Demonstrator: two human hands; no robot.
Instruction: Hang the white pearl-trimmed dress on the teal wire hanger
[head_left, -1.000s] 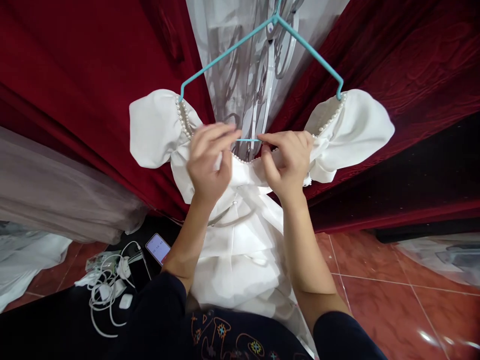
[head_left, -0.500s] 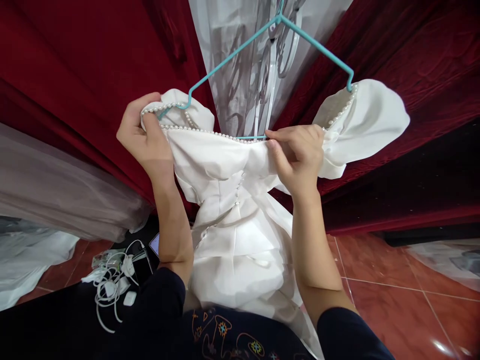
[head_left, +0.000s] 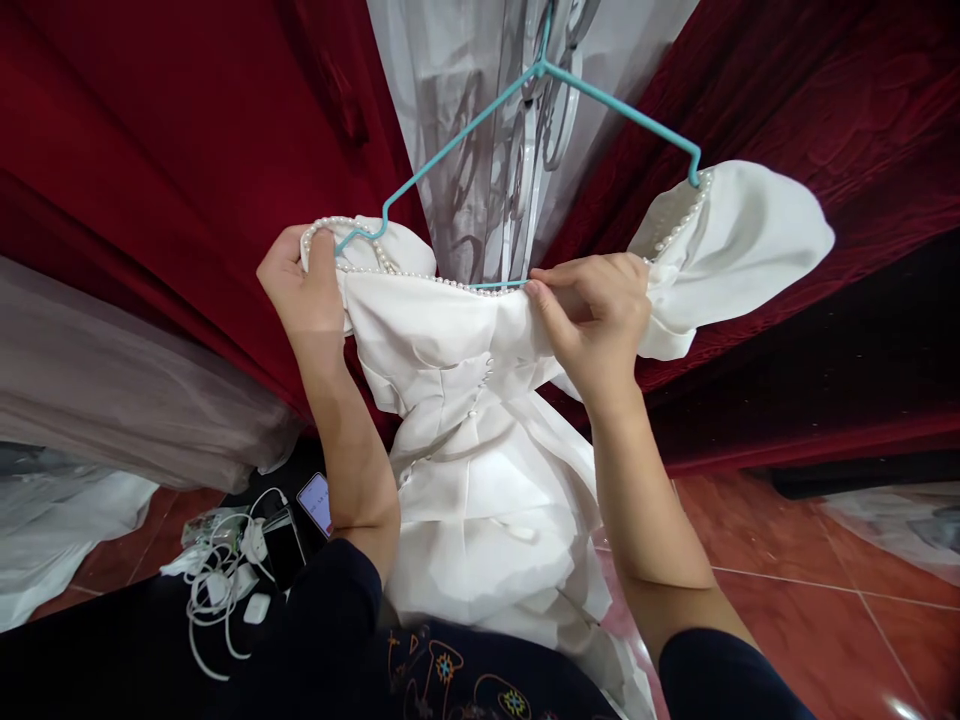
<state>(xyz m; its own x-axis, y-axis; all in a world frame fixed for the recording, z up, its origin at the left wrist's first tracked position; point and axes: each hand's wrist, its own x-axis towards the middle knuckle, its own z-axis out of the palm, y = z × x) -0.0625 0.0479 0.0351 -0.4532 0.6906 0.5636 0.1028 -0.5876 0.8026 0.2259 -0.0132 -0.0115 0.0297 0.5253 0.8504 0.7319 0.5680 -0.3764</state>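
A white dress [head_left: 480,470] with a pearl-trimmed neckline and puffed sleeves hangs on a teal wire hanger [head_left: 480,120] in front of me. My left hand [head_left: 304,290] is closed on the dress's left shoulder, pinching the pearl edge beside the hanger's left end. My right hand [head_left: 596,310] is closed on the neckline near its middle, fingertips against the hanger's lower bar. The right puffed sleeve [head_left: 742,250] sits on the hanger's right end.
Dark red curtains [head_left: 150,150] and a sheer white patterned curtain [head_left: 480,60] hang behind. On the floor at lower left lie a phone [head_left: 315,500], white chargers and cables [head_left: 225,585]. Grey fabric [head_left: 112,400] is at the left. Red floor tiles [head_left: 787,560] spread to the right.
My left hand has moved from the neckline's middle out to the left shoulder and pulled the left sleeve in around the hanger's end. My right hand has stayed at the neckline.
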